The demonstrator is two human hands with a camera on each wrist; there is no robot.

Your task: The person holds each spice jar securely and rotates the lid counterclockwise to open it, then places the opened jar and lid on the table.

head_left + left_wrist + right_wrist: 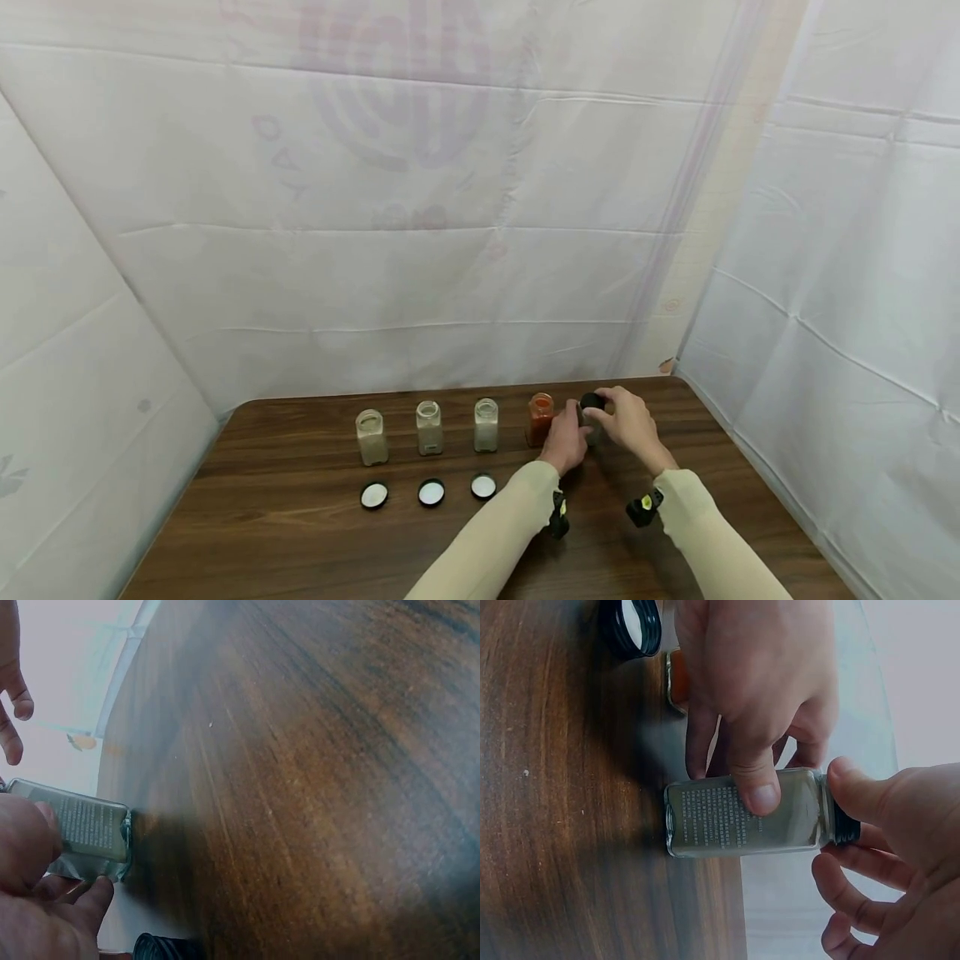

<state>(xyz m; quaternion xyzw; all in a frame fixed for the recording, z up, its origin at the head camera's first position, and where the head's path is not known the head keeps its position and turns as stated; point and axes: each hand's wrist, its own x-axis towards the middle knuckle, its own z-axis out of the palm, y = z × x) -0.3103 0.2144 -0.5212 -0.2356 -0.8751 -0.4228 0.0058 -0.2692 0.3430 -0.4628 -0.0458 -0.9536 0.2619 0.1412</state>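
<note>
A square glass spice jar (742, 817) with a printed label stands on the table at the right end of a row. My left hand (566, 439) holds its body, the thumb lying over the label in the right wrist view. A black lid (845, 826) sits at the jar's mouth, and my right hand (630, 423) pinches it between thumb and fingers. Whether the lid is screwed tight cannot be seen. Just left of my left hand stands an uncapped jar of orange-red powder (540, 417).
Three uncapped jars of pale powder (372, 439) (430, 429) (486, 427) stand farther left. Black lids with white liners (374, 495) (431, 492) (483, 486) lie before them. Another black lid (634, 628) lies near the orange-red jar. White sheeting (420, 275) rises behind the wooden table (300, 550).
</note>
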